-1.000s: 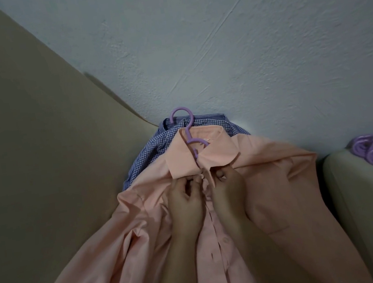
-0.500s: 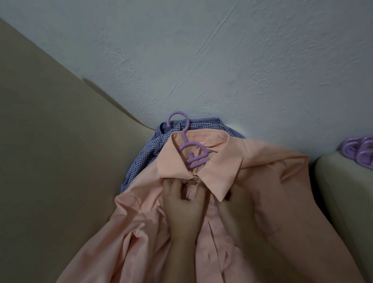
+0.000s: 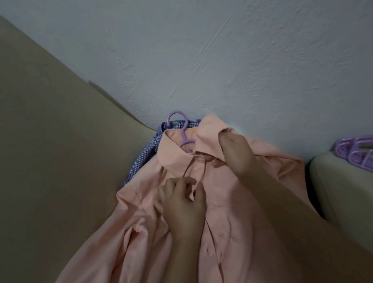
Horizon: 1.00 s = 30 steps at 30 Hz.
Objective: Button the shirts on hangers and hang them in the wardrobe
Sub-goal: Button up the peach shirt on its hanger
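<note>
Right hand (image 3: 235,153) has left the placket and now grips the right collar wing of the peach shirt (image 3: 130,257), thumb curled over the fold. Left hand (image 3: 182,204) has slid lower and pinches the front placket. I judge the top button done and the collar being set. Shirt lies on its purple hanger (image 3: 180,127), atop a blue gingham shirt (image 3: 144,156), against a beige cushion (image 3: 39,162). Cloth: thin, crisp weave, soft creases. Hanger: smooth moulded plastic, round hook.

Left hand (image 3: 182,205) low, fingers (image 3: 174,187) curled; right hand (image 3: 235,152) higher, fingers bent.
</note>
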Each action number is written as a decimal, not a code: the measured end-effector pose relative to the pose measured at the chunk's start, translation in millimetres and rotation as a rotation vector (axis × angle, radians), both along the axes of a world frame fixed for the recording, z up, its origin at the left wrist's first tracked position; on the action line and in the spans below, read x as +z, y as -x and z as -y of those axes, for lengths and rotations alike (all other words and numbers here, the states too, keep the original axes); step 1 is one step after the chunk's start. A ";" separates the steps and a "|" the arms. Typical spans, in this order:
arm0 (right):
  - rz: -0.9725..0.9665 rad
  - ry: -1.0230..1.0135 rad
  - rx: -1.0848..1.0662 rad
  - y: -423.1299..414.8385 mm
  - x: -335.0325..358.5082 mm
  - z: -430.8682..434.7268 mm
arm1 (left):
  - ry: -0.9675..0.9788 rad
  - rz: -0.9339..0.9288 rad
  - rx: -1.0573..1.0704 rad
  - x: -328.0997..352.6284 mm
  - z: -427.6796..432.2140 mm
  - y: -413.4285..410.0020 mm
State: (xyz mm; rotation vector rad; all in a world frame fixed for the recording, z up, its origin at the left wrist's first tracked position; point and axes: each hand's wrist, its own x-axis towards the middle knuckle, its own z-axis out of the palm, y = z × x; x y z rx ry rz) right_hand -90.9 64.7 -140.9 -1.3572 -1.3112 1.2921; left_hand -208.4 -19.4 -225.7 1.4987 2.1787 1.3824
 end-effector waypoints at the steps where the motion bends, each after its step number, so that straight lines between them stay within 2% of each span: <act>1: -0.037 0.020 0.030 0.5 10.3 -3.1 | 0.000 -0.007 0.004 1.8 1.4 0.5; 5: -0.330 0.125 0.078 4.1 30.1 -10.3 | -0.057 0.039 -0.047 6.4 8.3 5.3; 7: -0.362 0.167 0.102 7.7 25.5 -7.8 | -0.077 0.135 -0.040 8.2 13.0 6.2; 8: -0.298 0.139 0.071 8.5 18.3 -9.5 | -0.075 0.201 -0.019 9.5 14.6 6.0; 10: -0.044 -0.005 0.038 3.8 -1.3 -13.1 | -0.073 0.301 0.036 10.5 16.6 6.5; 12: 0.182 -0.154 -0.007 -0.9 -21.9 -11.9 | -0.074 0.328 0.065 9.4 16.8 7.8; 13: 0.229 -0.193 -0.042 -1.2 -25.3 -8.0 | -0.077 0.325 0.061 8.3 16.2 8.4; 15: 0.264 -0.198 -0.095 -3.1 -26.1 3.7 | -0.079 0.301 0.038 4.2 15.1 9.9; 17: 0.256 -0.118 -0.132 -4.6 -33.9 12.6 | -0.092 0.287 0.029 2.6 13.9 10.6; 21: 0.307 0.019 -0.033 -0.9 -41.2 31.3 | -0.113 0.245 -0.007 2.2 12.0 8.6; 24: 0.333 -0.045 0.004 7.1 -49.9 38.2 | -0.090 0.210 -0.036 -0.1 10.5 7.1; 27: 0.454 -0.160 -0.090 20.2 -60.0 33.4 | -0.091 0.256 -0.051 -4.2 8.3 11.2; 30: 0.527 -0.188 -0.117 31.1 -65.9 28.5 | -0.098 0.314 -0.059 -5.1 7.9 12.8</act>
